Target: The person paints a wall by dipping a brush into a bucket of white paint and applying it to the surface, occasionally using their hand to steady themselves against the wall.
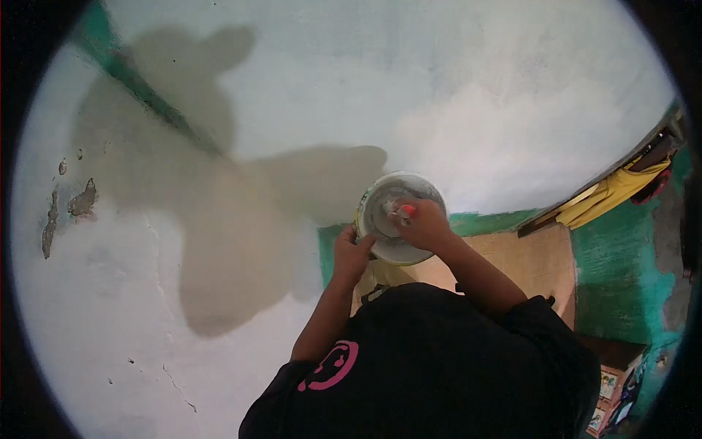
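Likely a home room, green-and-white walls point(512, 95), draped yellow cloth point(618, 192), tan floor point(530, 267)

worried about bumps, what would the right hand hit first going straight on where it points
Likely the round, pale-rimmed bucket, on its grey inner wall or bottom; depth leaves which unclear.

A black shirt point(453, 366) with short sleeves point(537, 325) is worn, the forearms point(486, 276) being left bare; toward its left side, a rounded pink outline point(352, 364) with smaller pink marks inside is printed
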{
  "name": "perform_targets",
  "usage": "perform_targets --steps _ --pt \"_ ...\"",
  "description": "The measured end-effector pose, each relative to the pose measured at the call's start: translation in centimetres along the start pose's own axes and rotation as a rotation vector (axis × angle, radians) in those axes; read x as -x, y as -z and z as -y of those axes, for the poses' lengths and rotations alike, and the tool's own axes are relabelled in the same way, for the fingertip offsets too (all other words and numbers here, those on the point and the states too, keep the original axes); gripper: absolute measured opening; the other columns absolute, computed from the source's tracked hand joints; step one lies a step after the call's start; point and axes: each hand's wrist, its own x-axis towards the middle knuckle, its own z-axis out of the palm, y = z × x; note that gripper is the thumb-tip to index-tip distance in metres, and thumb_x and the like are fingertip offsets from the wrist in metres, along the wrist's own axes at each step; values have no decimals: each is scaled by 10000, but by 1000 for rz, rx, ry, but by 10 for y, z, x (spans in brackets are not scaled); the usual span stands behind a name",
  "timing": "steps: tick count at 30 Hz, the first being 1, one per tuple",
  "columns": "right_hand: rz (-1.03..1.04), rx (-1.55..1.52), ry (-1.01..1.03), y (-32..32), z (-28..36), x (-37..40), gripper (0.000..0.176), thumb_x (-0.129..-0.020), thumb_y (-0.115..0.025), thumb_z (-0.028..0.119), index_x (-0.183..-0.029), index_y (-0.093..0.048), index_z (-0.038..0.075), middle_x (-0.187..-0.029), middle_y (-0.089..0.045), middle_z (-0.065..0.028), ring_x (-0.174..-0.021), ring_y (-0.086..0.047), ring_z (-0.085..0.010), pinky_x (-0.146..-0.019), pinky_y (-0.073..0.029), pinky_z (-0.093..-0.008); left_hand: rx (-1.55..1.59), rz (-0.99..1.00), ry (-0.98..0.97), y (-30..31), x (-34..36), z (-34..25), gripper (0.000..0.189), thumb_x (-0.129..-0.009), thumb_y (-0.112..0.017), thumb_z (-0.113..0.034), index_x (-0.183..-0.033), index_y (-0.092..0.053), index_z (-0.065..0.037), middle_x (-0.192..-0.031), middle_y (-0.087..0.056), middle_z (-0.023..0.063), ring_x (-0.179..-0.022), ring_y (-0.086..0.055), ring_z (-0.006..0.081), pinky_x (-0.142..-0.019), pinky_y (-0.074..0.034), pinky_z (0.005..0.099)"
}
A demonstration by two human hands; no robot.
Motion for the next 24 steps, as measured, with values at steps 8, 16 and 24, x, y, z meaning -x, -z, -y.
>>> perform_targets --steps 8,16,24 --pt "-158 -980 -313 54 -10 16 259 -897 -602 247 -1011 -592 15 -864 -638 -87 -760 -648 -199 -705 -548 -324 34 -41 113 8 1 10 246 -803 -625 -47 -1032 -581 34 -974 -631 117 -827 -626 171 -702 -533 309" --pt "-111 -1683 -615 22 -64 42 328 -937 -494 373 -1065 -545 76 -1003 -626 -115 -868 -636 -220 -759 -536 -333 115 -37 57 21 0 13 240 -821 -611 -40 -1047 -551 13 -953 -622 114 -807 -649 213 -695 -577 363" --pt "-223 -1646 -710 0 -80 32 391 -934 -462 459 -1017 -566 92 -971 -630 -110 -794 -648 -218 -718 -568 -349 64 -139 95 32 7 6 250 -817 -606 -35 -1055 -555 18 -954 -622 118 -812 -651 210 -708 -581 355"
